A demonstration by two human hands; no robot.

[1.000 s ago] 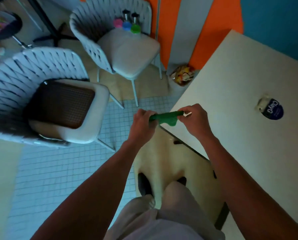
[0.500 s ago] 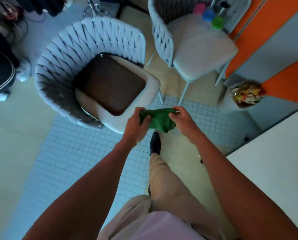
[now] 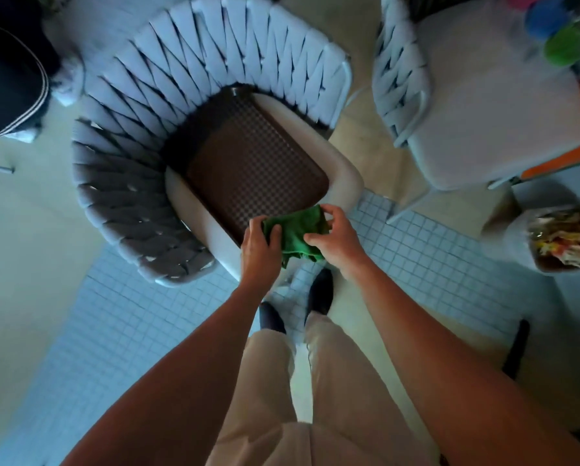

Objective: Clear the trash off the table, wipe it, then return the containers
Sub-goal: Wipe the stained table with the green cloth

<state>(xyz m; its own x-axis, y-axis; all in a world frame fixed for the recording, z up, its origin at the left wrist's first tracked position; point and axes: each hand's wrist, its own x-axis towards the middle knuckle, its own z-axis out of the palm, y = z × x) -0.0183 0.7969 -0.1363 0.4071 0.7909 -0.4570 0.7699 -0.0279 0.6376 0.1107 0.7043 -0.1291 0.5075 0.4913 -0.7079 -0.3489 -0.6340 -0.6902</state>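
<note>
Fingers [image 3: 275, 234] of the left hand [image 3: 258, 250] and of the right hand [image 3: 339, 242] are closed on a crumpled green cloth [image 3: 297, 232]. Its long axis runs left to right between them, one corner hanging down. It is above the front edge of the brown checkered tray [image 3: 248, 163], which lies on the woven grey chair [image 3: 120, 183].

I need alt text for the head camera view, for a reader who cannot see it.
Both hands, left hand and right hand, hold a bunched green cloth above a brown tray lying on a woven chair. A full trash bin stands at right.
</note>
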